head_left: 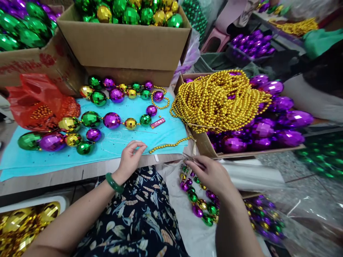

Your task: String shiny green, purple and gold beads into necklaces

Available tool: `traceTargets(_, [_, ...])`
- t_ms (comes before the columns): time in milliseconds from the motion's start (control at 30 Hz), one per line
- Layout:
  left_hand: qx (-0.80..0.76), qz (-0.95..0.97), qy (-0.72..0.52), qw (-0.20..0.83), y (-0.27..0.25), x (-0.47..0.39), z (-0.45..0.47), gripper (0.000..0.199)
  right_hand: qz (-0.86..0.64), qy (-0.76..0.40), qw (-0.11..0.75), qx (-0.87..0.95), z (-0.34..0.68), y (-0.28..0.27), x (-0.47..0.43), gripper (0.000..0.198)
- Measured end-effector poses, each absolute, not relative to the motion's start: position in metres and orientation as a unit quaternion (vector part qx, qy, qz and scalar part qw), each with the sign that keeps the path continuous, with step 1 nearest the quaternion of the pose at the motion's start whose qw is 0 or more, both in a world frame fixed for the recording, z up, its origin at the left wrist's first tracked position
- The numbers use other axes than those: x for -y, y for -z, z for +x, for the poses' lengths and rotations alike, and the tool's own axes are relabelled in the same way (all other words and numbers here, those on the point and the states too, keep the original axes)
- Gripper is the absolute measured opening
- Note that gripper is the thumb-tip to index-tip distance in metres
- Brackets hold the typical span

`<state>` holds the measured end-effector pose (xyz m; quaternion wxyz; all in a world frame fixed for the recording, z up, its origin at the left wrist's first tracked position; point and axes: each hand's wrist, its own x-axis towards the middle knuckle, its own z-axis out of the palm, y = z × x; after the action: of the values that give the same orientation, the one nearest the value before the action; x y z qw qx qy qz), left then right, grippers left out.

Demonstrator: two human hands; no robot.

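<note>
Lying between two bare hands on a turquoise cloth [173,129], a short strand of gold beads [171,144] is met near its left end by the left hand [129,159], whose fingertips are held just beside the last bead. The thumb and forefinger are drawn close; whether anything thin is pinched between them cannot be told. Below the strand's right end, a slender metal tool [193,159] is gripped in the curled fingers of the right hand [213,175], its points directed leftward. Beyond, large green, purple and gold beads [112,120] are strung across the cloth, and heaped gold bead chains [214,100] are piled over purple beads [264,127] in an open carton [205,146].
</note>
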<state>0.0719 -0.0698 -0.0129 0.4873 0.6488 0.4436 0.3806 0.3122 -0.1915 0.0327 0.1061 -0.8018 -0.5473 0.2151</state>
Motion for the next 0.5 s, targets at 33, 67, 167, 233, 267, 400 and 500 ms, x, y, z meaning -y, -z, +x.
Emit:
traceTargets(33, [-0.423,0.685,-0.382,0.453,0.012,0.073,0.072,0.014,-0.801,-0.173,0.095,0.565,0.308,-0.031,0.174,0.036])
traceTargets(67, [-0.4,0.72,-0.379,0.422,0.011,0.076,0.073,0.014,-0.8,-0.131,0.081,0.58,0.306,-0.027,0.155,0.032])
traceTargets(167, [-0.333,0.794,-0.366,0.354,0.005,0.085,0.076,0.016,-0.775,-0.049,0.081,0.624,0.298,-0.014,0.11,0.026])
traceTargets(233, [-0.314,0.808,-0.375,0.328,0.002,0.087,0.077,0.018,-0.742,-0.066,0.168,0.645,0.289,-0.006,0.095,0.024])
traceTargets(267, [-0.314,0.808,-0.384,0.318,0.0,0.087,0.078,0.018,-0.718,-0.118,0.232,0.645,0.282,-0.003,0.092,0.024])
traceTargets(400, [-0.357,0.779,-0.413,0.31,-0.006,0.08,0.075,0.019,-0.572,-0.478,0.401,0.532,0.246,0.002,0.103,0.028])
traceTargets(500, [-0.39,0.751,-0.414,0.335,-0.008,0.077,0.071,0.018,-0.531,-0.585,0.443,0.423,0.226,0.005,0.111,0.027])
